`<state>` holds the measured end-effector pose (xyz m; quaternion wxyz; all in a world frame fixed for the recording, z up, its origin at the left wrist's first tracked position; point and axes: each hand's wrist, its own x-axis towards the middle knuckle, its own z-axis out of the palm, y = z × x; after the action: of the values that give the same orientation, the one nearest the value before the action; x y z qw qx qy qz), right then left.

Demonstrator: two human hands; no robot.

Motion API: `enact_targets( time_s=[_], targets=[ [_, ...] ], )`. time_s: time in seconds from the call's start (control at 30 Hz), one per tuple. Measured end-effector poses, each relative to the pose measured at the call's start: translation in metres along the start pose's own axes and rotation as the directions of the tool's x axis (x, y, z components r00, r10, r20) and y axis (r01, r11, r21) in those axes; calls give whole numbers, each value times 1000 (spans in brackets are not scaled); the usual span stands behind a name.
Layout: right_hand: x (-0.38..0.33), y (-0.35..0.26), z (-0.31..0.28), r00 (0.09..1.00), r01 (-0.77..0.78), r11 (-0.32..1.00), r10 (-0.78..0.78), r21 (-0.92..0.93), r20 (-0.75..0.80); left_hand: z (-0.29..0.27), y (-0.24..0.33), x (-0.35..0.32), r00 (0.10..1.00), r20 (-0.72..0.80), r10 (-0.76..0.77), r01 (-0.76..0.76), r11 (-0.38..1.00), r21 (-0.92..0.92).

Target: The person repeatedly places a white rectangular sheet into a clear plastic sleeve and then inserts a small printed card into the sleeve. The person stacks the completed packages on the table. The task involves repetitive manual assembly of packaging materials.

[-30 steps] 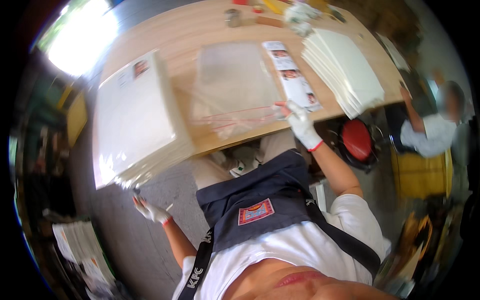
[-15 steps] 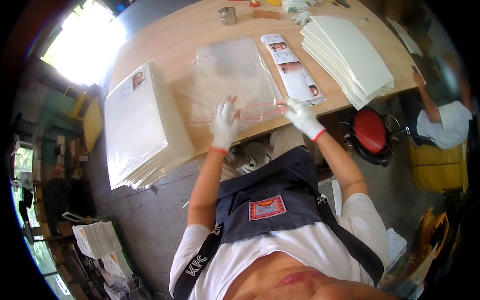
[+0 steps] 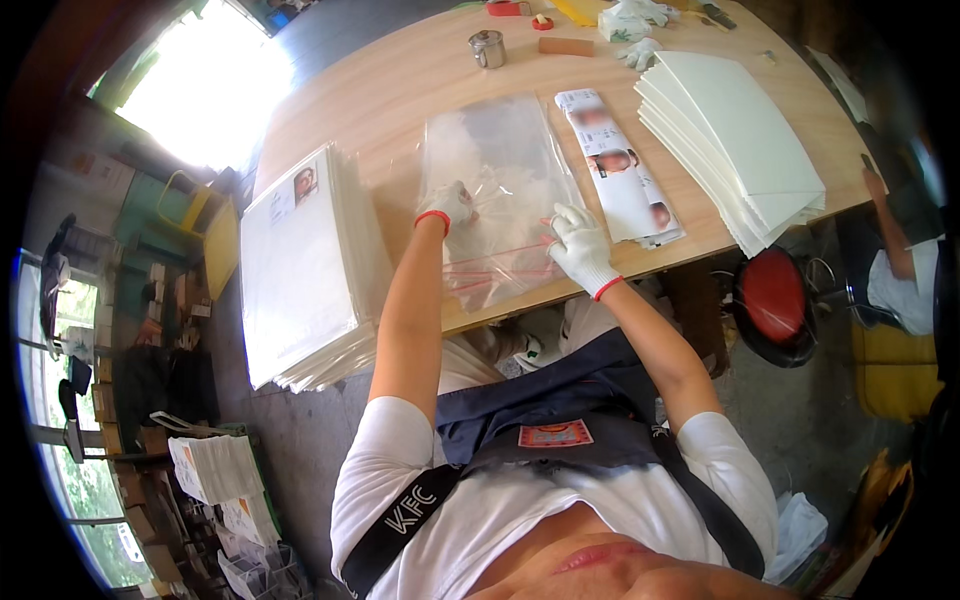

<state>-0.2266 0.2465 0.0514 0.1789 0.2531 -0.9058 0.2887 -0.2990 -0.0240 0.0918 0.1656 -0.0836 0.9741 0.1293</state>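
A pile of clear plastic bags point(image 3: 495, 165) with red strips along their near ends lies in the middle of the wooden table point(image 3: 400, 90). My left hand point(image 3: 452, 205), in a white glove, reaches inside the top bag's mouth, lying flat. My right hand point(image 3: 578, 243), also gloved, pinches the bag's near edge at the red strip. A tall stack of bagged white sheets point(image 3: 300, 260) sits to my left. Printed strips with photos point(image 3: 620, 165) lie right of the bags, beside a fanned stack of white boards point(image 3: 740, 140).
A small metal cup point(image 3: 488, 48), a wooden block point(image 3: 565, 46), tape rolls and spare gloves point(image 3: 630, 20) sit at the table's far side. A red stool point(image 3: 775, 300) stands at my right. Another person point(image 3: 900, 270) sits at the right edge. Papers are piled on the floor at left point(image 3: 215, 470).
My left hand rose from beside my leg to the table and slid into the top bag. My right hand stayed on the bag's near edge. The camera view shifted downward.
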Motion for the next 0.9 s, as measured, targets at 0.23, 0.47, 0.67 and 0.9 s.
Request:
enact_targets(
  time_s=[0.23,0.47,0.67,0.9],
  targets=[
    [-10,-1,-15,995,-46,984,60,173,-78,34,1,-55,543,-835,93,-363,922,-133],
    [-59,0,-65,989,-123,946,141,299,-40,100,-16,-145,502,-836,-222,-373,817,-440],
    [-66,47,-188,943,-24,970,-59,-243,-327,117,-21,-209,587,-797,142,-277,960,-32],
    [-26,146,-255,917,-397,777,352,-488,-185,117,-30,-251,830,-511,222,-268,963,-17]
  ],
)
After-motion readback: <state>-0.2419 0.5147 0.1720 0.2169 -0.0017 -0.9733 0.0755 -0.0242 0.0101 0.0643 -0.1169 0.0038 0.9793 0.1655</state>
